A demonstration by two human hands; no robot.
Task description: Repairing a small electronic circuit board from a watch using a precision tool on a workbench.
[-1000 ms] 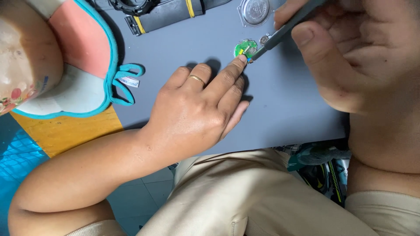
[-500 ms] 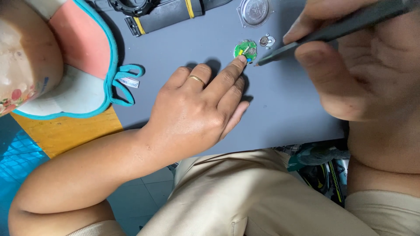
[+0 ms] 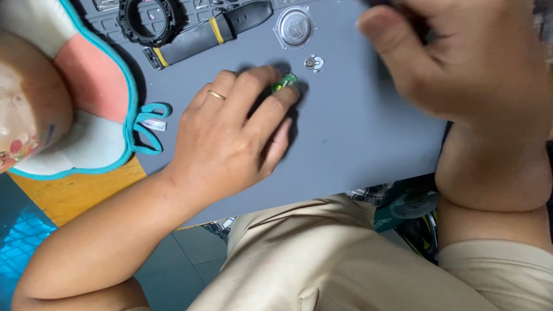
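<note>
Small round green part (image 3: 284,82), left hand (image 3: 233,135) pinning it, grey mat (image 3: 357,144), perhaps rubber

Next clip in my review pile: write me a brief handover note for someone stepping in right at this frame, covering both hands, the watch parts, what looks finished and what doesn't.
Left hand: flat on the grey work mat, fingertips pinning the small green round watch module.
Right hand: raised above the mat, blurred; whether it holds anything cannot be told.
Parts: tiny silver metal piece beside the module; round silver case back, black round bezel and black strap with yellow bands along the far edge.
Done: watch is disassembled.
Left: module work and reassembly, it seems.
</note>
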